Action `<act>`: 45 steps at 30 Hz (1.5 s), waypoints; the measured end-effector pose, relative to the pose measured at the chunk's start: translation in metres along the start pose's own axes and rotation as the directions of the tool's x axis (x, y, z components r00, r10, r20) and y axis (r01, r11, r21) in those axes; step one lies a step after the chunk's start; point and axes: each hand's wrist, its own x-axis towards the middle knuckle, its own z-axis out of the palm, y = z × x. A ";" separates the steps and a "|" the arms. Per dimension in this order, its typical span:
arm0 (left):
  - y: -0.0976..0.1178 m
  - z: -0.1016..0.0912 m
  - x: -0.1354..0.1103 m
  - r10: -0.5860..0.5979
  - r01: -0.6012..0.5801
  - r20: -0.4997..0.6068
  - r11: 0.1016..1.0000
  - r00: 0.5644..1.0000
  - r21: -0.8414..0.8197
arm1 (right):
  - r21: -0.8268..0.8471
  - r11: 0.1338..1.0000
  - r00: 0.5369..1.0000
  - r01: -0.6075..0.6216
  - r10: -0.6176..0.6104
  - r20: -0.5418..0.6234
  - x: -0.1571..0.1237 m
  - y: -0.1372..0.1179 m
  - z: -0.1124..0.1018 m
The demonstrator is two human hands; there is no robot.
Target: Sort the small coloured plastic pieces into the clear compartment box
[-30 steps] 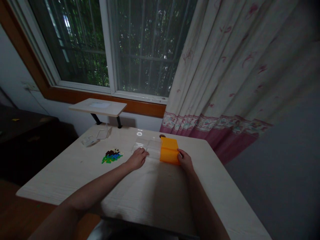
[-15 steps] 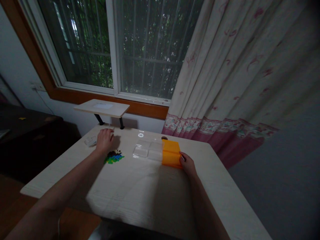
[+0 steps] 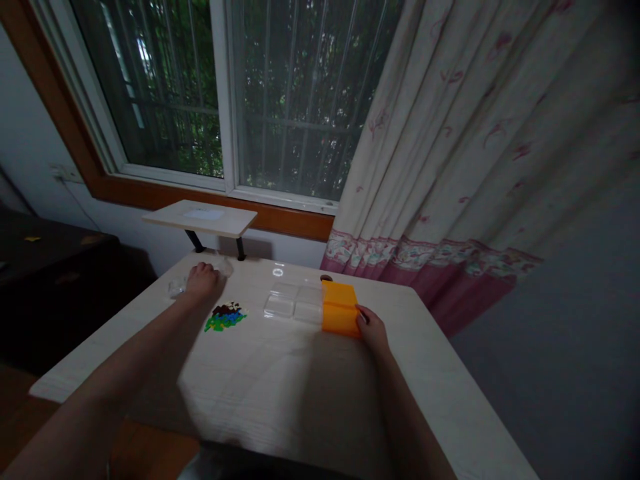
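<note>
My left hand [image 3: 201,281] is at the back left of the table, fingers curled and pressed against a piece of see-through plastic [image 3: 223,265]. Its exact shape is blurred. Another clear crumpled plastic piece [image 3: 177,287] lies just left of that hand. In front of it is a small heap of tiny coloured pieces [image 3: 226,317], green, blue, dark brown and cream. My right hand [image 3: 373,328] is closed on the right edge of an orange creased panel [image 3: 340,313]. A clear plastic tray with several compartments [image 3: 281,305] adjoins the panel's left side.
The pale table [image 3: 280,393] stands below a barred window. A small raised shelf [image 3: 203,217] on black legs is at its back left, with paper on top. A round brown object [image 3: 327,277] sits near the back edge. Floral curtains [image 3: 435,200] hang behind at right.
My left hand has shifted a little left and toward me, and clear plastic now shows beside its fingers. More of the coloured heap is uncovered. My right hand keeps its hold on the orange panel.
</note>
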 end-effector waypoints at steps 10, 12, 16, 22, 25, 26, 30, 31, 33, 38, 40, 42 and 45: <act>0.096 0.010 -0.010 0.185 -0.160 0.143 0.972 0.972 -0.171 | 0.009 1.000 1.000 -0.017 0.017 0.002 -0.001 -0.002 -0.001; 0.108 0.011 -0.019 0.202 -0.169 0.163 0.966 0.966 -0.193 | 0.020 1.000 1.000 -0.017 0.017 0.007 -0.001 -0.001 -0.001; 0.125 0.011 -0.036 0.217 -0.177 0.170 0.959 0.961 -0.223 | 0.016 0.999 1.000 -0.031 0.031 0.003 0.001 -0.001 -0.001; 0.154 0.006 -0.053 0.286 -0.245 0.125 0.932 0.950 -0.268 | -0.084 0.987 0.990 -0.139 0.135 -0.046 0.000 -0.004 -0.015; 0.170 0.005 -0.062 0.332 -0.292 0.099 0.911 0.938 -0.292 | -0.189 0.956 0.974 -0.223 0.213 -0.072 -0.002 -0.001 -0.025; 0.175 0.005 -0.064 0.347 -0.307 0.088 0.903 0.934 -0.299 | -0.234 0.940 0.969 -0.247 0.233 -0.087 -0.003 0.000 -0.028; 0.180 0.001 -0.067 0.407 -0.377 0.031 0.870 0.913 -0.318 | -0.337 0.887 0.949 -0.316 0.288 -0.132 -0.004 0.004 -0.034; 0.176 -0.001 -0.065 0.411 -0.386 0.010 0.865 0.912 -0.322 | -0.339 0.884 0.947 -0.321 0.291 -0.137 -0.004 0.004 -0.035; 0.160 -0.007 -0.059 0.384 -0.376 -0.043 0.866 0.922 -0.330 | -0.334 0.885 0.945 -0.326 0.292 -0.148 -0.004 0.005 -0.034; 0.071 -0.016 -0.041 0.177 -0.205 -0.130 0.946 0.976 -0.250 | -0.298 0.899 0.944 -0.322 0.282 -0.170 -0.004 0.007 -0.032; 0.027 -0.015 -0.040 0.026 -0.049 -0.144 0.986 0.989 -0.156 | -0.303 0.904 0.950 -0.300 0.257 -0.174 -0.005 0.007 -0.032; -0.013 -0.012 -0.045 -0.090 0.083 -0.093 0.994 0.992 -0.078 | -0.315 0.906 0.955 -0.283 0.237 -0.176 -0.006 0.005 -0.032; -0.052 -0.009 -0.055 -0.107 0.105 -0.009 0.991 0.994 -0.083 | -0.330 0.902 0.958 -0.276 0.230 -0.173 -0.006 0.003 -0.033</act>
